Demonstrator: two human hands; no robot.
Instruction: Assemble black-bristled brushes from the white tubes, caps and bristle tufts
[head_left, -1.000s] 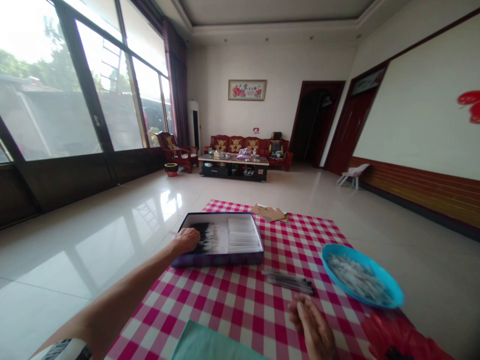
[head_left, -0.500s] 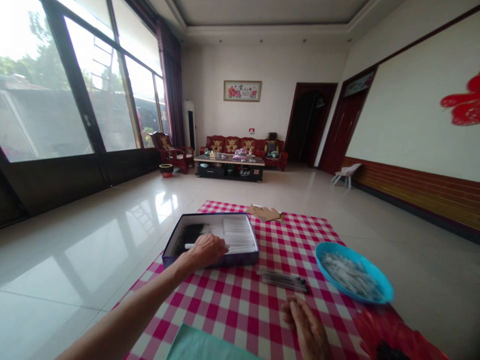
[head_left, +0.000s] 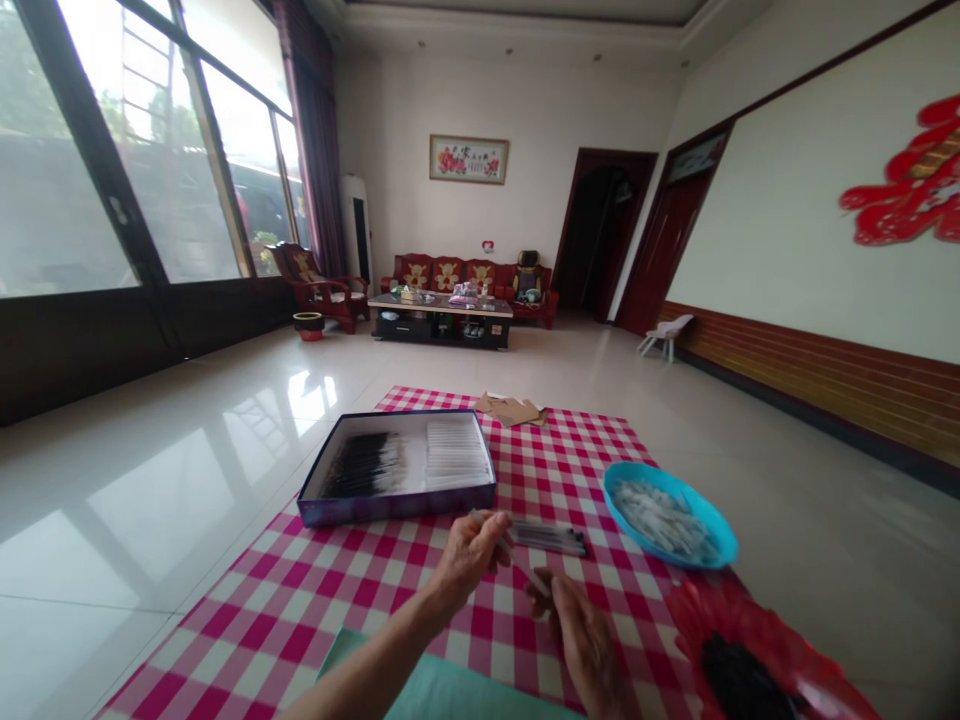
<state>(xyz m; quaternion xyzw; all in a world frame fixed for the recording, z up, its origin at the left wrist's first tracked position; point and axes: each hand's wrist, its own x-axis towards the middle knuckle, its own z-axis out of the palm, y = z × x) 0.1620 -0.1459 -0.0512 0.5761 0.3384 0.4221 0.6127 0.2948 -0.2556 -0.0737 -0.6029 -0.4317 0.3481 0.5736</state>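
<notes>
Head view: left hand [head_left: 466, 560] pinching a stick [head_left: 489, 521], dark rods [head_left: 549, 539], blue bowl [head_left: 667, 515] beyond

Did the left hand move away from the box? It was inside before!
Yes. The left hand has moved out of the box and toward the person. It is now in front of the box's near edge.

Left hand [head_left: 469, 558] moved out of the box [head_left: 397, 507], now near right hand [head_left: 589, 645]
</notes>
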